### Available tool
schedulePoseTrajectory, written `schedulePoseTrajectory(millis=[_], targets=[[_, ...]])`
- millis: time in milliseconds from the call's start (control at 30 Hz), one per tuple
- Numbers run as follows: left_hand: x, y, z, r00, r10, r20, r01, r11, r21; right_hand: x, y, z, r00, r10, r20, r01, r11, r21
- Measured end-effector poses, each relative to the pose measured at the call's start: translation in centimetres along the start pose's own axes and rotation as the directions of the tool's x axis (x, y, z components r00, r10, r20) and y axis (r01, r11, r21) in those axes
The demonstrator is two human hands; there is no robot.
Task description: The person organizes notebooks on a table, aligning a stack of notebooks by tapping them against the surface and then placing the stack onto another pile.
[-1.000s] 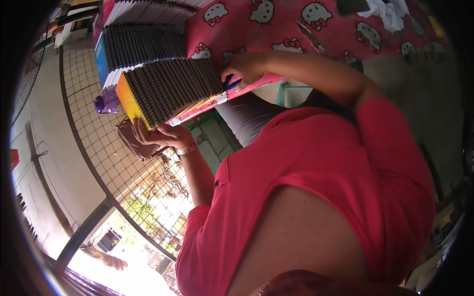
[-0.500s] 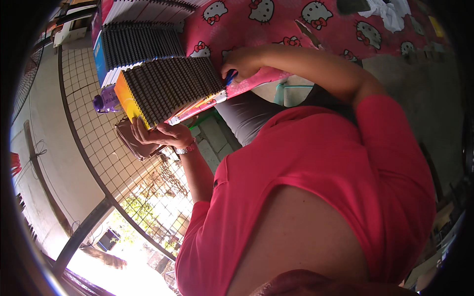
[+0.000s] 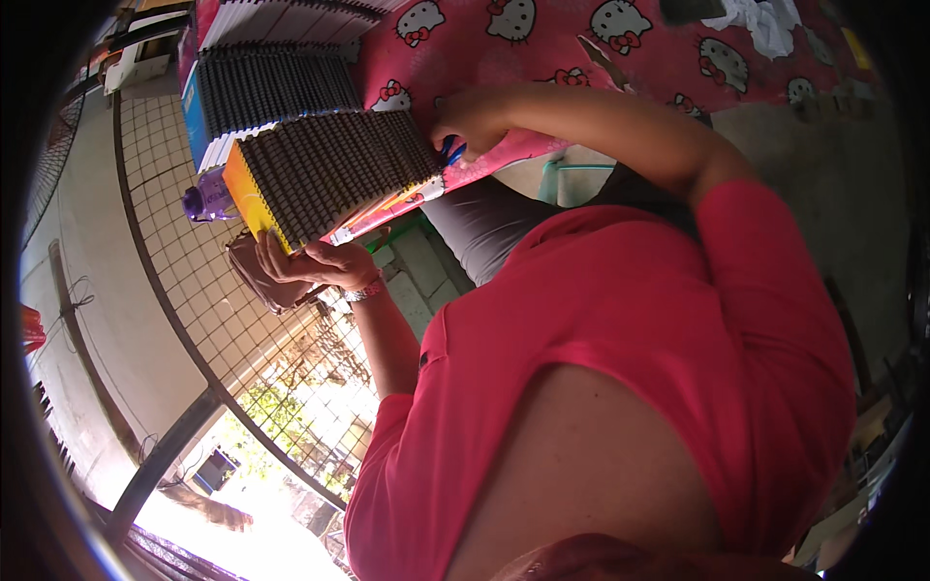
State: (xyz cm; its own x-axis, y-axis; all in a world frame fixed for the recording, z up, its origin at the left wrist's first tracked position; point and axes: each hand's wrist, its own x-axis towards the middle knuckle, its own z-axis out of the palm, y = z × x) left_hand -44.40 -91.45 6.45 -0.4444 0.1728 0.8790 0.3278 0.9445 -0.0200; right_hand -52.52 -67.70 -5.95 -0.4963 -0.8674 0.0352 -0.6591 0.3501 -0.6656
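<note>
A row of spiral-bound notebooks (image 3: 334,174) with black coils and a yellow end cover stands packed together on the table's near left. My left hand (image 3: 315,263) steadies the left end of this row, its fingers bent against the yellow cover and its thumb toward the near side. At the row's right end, my right hand (image 3: 473,124) is closed around a small blue object (image 3: 453,151), whose kind I cannot make out. Part of that object is hidden by the fingers. Behind lies another row of coil-bound notebooks (image 3: 276,89) with a blue end cover.
A pink tablecloth (image 3: 455,63) with white cat faces covers the table. Beside the notebooks' left end are a purple bottle (image 3: 206,197) and a brown bag (image 3: 266,276), next to a wire grille (image 3: 160,165). White crumpled material (image 3: 760,27) lies at the far right.
My right hand has shifted slightly, and more of the blue object shows beneath its fingers. My left hand and the notebook rows stay nearly in place.
</note>
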Motion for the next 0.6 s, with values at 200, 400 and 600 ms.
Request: schedulePoseTrajectory(millis=[200, 400, 600], targets=[[0.0, -0.2, 0.2, 1.000, -0.002, 0.000, 0.002, 1.000, 0.003, 1.4, 0.0, 0.0, 0.989, 0.075, 0.131, -0.063, 0.994, -0.093], [-0.2, -0.5, -0.1, 1.000, -0.006, 0.003, 0.006, 1.000, -0.001, 1.6, -0.3, -0.9, 0.952, 0.177, 0.248, -0.194, 0.980, 0.046], [-0.1, -0.1, 0.4, 0.999, -0.040, -0.027, 0.039, 0.998, -0.040, -1.0, -0.9, 0.9, 0.995, 0.011, -0.097, -0.030, 0.979, -0.203]])
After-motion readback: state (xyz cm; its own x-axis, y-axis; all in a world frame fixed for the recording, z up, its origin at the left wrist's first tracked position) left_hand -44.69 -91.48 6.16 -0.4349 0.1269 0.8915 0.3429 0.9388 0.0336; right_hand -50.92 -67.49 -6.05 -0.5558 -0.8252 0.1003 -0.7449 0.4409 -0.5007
